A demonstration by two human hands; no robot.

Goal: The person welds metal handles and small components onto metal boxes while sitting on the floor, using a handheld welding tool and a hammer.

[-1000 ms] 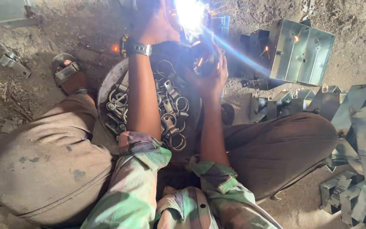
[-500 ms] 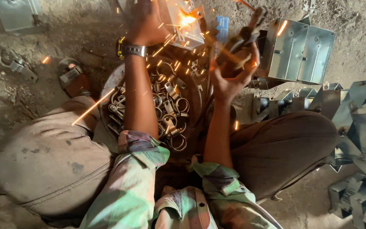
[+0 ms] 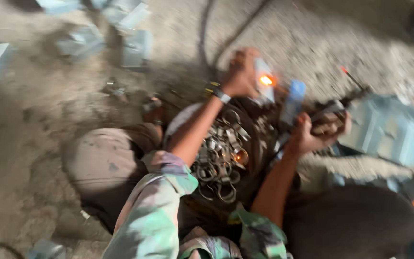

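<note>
At centre of a blurred downward view, between two bent knees in brown trousers [image 3: 106, 163]: a dark round pan [image 3: 257, 158] heaped with small metal rings and clips [image 3: 219, 163], one spot among them glowing orange. Beyond the pan's far edge, left hand [image 3: 239, 74] closed around a pale sheet-metal piece [image 3: 264, 79], wristwatch [image 3: 219, 93] on the wrist, small orange glow on the piece just right of the fingers. To the right and slightly nearer, right hand [image 3: 312, 132] clenched on a dark welding electrode holder [image 3: 334, 112], thin rod [image 3: 353, 79] slanting up and away to a red-hot tip, well apart from the held metal piece. Between the two hands, an upright blue-grey metal strip [image 3: 294, 100]; contact with either hand not discernible through the blur. Right of the holder, a grey-blue folded sheet-metal box [image 3: 389, 129] on the ground. At far left, several similar pale metal pieces [image 3: 97, 38] scattered on sandy ground [image 3: 34, 168]. From the far edge, a dark cable [image 3: 207, 38] curving down toward the left hand. At near centre, rolled camouflage sleeves [image 3: 159, 216] on both forearms.
</note>
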